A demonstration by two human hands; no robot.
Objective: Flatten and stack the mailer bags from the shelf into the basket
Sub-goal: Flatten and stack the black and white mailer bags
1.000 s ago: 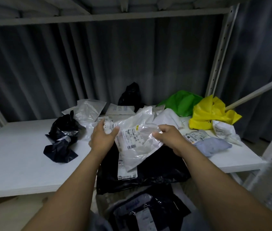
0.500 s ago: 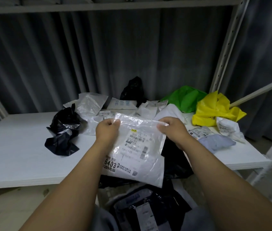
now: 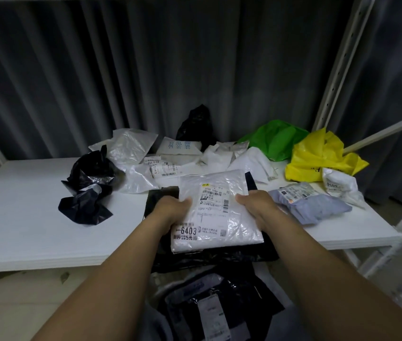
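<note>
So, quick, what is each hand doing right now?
Left hand: holding the left edge of the white mailer bag, thumb on top.
Right hand: holding the same bag's right edge.

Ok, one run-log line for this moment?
left hand, right hand: grip sides of white mailer | state: flattened, atop black mailer | place: shelf front

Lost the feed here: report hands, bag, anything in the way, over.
Left hand and right hand grip white mailer bag by its sides. Bag flat, label up, over black bag at shelf edge. Nothing seen in the way.
</note>
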